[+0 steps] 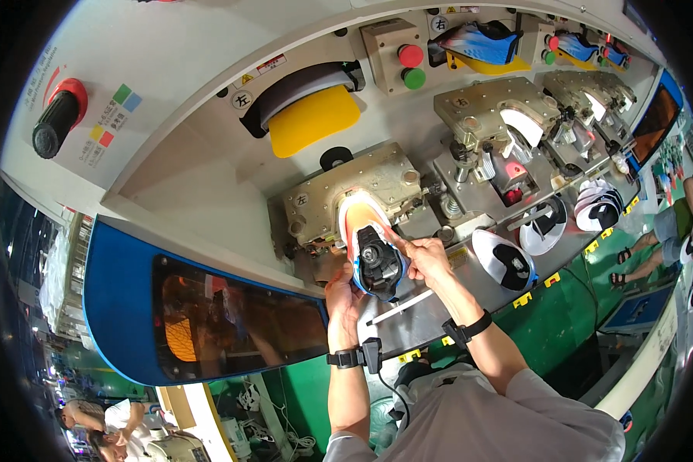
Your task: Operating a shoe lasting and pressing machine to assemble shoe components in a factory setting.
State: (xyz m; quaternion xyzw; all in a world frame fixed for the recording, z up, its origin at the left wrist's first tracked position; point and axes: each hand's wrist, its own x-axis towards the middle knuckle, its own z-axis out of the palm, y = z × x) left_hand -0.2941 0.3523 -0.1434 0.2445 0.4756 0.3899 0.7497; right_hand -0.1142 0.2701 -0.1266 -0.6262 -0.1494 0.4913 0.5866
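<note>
A shoe upper (381,269) with a white and orange toe and blue sides is at the left metal press head (362,187). Its toe end meets the curved, lit front of that head, and a black form or lining with a round knob fills its opening. My left hand (343,299) grips the upper's left side near the heel, thumb upward. On the other side, my right hand (428,260) holds the edge with its fingers bent and the index finger pointing toward the toe. Part of each hand's fingers is hidden by the upper.
White and black shoe uppers (504,258) lie along the bench's front edge to the right. Further press heads (497,112) stand beyond. Red and green buttons (412,65) sit on a box at the back. A blue windowed door (208,308) stands at left; a thin rod (399,308) lies near me.
</note>
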